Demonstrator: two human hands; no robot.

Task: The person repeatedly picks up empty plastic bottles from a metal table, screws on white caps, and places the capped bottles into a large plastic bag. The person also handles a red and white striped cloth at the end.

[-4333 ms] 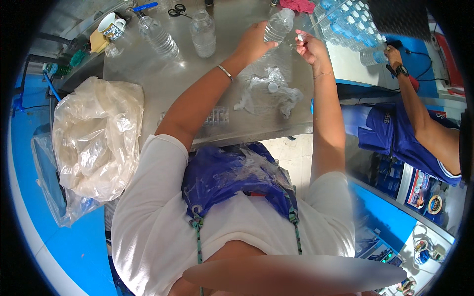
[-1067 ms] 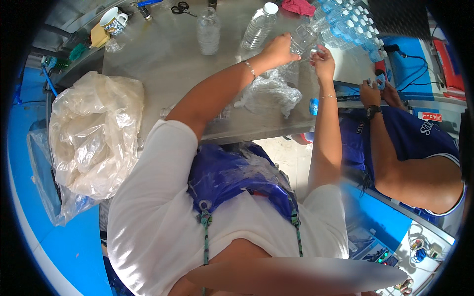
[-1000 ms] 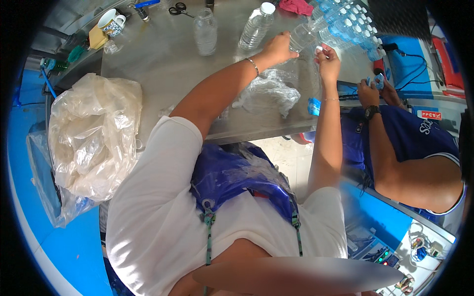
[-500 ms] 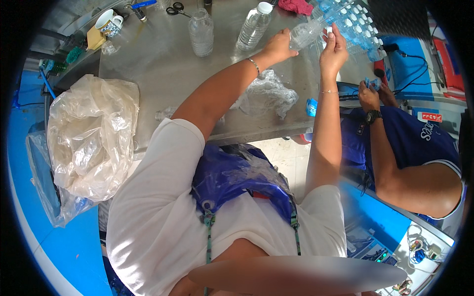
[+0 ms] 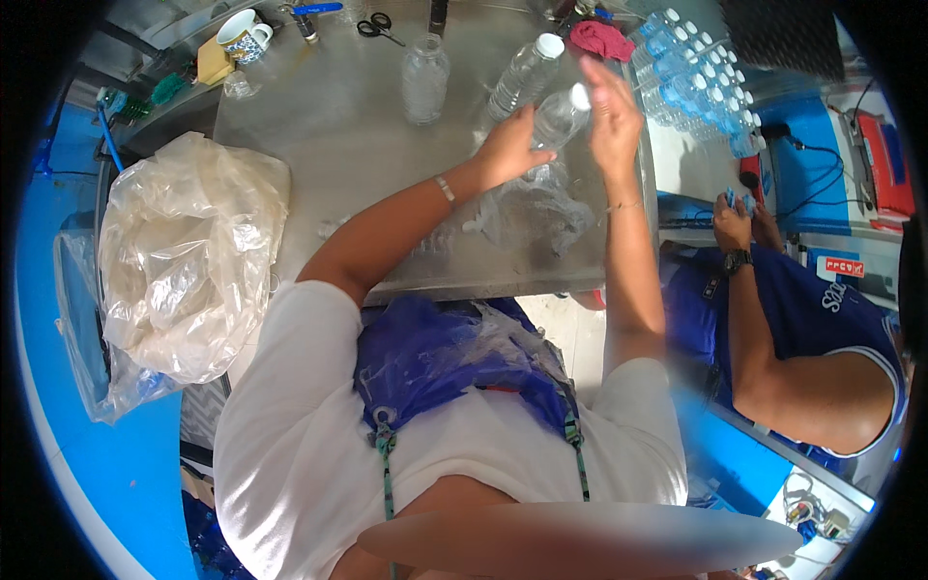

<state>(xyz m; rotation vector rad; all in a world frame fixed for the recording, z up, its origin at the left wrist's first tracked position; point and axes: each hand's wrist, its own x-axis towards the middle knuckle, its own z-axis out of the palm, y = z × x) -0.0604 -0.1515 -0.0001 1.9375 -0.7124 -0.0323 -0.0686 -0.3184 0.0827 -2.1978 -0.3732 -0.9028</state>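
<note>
My left hand point(image 5: 509, 150) is wrapped around a clear plastic bottle point(image 5: 559, 121), held tilted above the metal table. A white cap point(image 5: 580, 96) sits at the bottle's mouth. Just right of that cap is my right hand point(image 5: 615, 121), its fingers stretched out and slightly blurred; nothing shows in it. Behind the held bottle stands a larger clear bottle point(image 5: 525, 77) with a white cap. Further left is an uncapped clear bottle point(image 5: 425, 82). Crumpled clear plastic wrap point(image 5: 541, 211) lies on the table below my hands.
Rows of white-capped bottles point(image 5: 691, 87) stand at the far right, near a red cloth point(image 5: 601, 41). Black scissors point(image 5: 379, 29) and a patterned mug point(image 5: 245, 37) are at the back. A large clear bag point(image 5: 184, 261) bulges at the left. A co-worker's hand point(image 5: 732, 222) is at right.
My left hand has brought the bottle left and nearer, away from the bottle rows. My right hand, pinching a white cap before, is now outstretched beside the capped mouth.
</note>
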